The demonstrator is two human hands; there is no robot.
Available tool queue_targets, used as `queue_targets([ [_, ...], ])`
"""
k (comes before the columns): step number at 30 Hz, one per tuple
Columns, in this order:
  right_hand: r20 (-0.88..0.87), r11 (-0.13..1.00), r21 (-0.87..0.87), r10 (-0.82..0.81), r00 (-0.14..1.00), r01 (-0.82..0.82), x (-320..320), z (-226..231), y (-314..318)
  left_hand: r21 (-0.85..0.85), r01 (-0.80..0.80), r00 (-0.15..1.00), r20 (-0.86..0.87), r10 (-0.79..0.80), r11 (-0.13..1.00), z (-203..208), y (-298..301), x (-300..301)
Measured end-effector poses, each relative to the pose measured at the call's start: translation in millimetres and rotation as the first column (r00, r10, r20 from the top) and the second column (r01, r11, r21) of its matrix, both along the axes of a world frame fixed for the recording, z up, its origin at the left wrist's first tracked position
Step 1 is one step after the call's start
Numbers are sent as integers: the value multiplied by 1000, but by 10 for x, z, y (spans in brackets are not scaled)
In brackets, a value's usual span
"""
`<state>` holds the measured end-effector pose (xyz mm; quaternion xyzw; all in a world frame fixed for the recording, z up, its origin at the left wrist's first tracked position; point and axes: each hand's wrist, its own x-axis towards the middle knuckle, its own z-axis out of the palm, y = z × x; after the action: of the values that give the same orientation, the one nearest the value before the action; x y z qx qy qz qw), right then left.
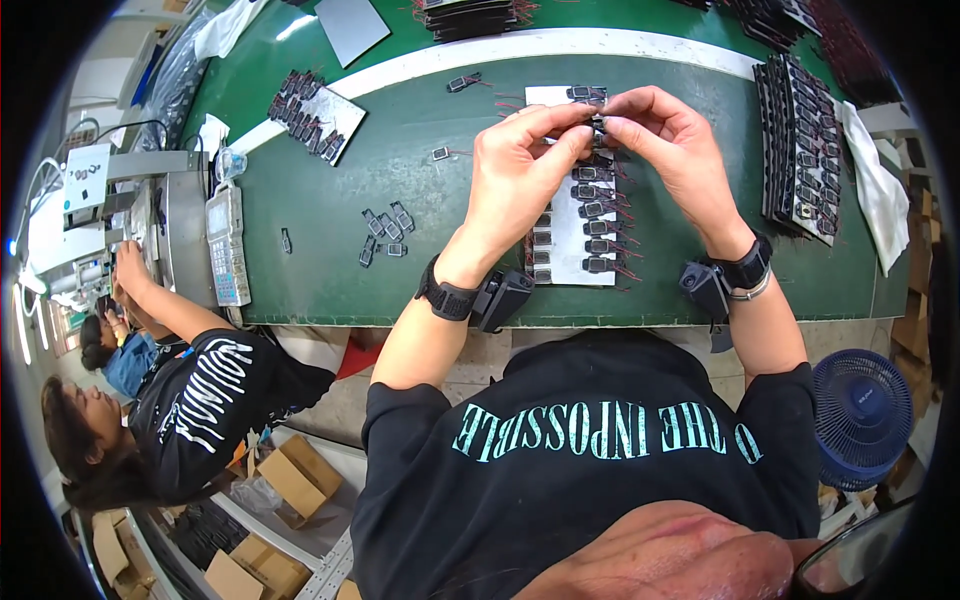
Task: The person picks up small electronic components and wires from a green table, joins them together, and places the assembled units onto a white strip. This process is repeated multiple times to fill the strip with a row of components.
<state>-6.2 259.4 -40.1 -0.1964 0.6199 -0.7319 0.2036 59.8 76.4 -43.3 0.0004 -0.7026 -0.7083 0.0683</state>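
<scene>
Both hands meet over a white board (567,262) lined with small black rectangular parts (597,227) trailing red wires, which look like tiny speakers. My left hand (522,170) is closed, its thumb and forefinger pinched together near the board's far end. My right hand (675,148) comes from the other side, thumb and fingertips also pinched, almost touching the left fingertips. A little dark piece (600,126) shows between the fingertips; the fingers cover most of it, so its kind is hidden. A black box-shaped device is strapped to each wrist.
Loose black parts (386,226) lie left on the green table (330,285). A second loaded board (340,118) sits far left, a stack of boards (797,150) at right. A machine with a keypad (227,245) and a co-worker (200,400) are left; a blue fan (860,415) stands right.
</scene>
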Motion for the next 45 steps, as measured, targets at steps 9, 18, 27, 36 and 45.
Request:
queue_targets([
  [9, -94, 997, 39, -59, 994, 63, 121, 75, -42, -22, -10, 1000, -23, 9, 1000, 47, 27, 35],
  [18, -149, 991, 105, -68, 986, 84, 68, 146, -9, 30, 39, 999, 20, -40, 999, 85, 25, 48],
  [27, -347, 945, 292, -37, 937, 145, 82, 154, 4, -15, 53, 997, 51, -52, 998, 71, 20, 50],
  [36, 17, 984, 105, 140, 990, -141, -59, 72, 64, -5, 90, 993, 73, -89, 996, 75, 23, 51],
  [45, 58, 958, 178, 218, 974, -225, -121, 77, 120, -1, 112, 991, 79, -111, 994, 75, 28, 60],
])
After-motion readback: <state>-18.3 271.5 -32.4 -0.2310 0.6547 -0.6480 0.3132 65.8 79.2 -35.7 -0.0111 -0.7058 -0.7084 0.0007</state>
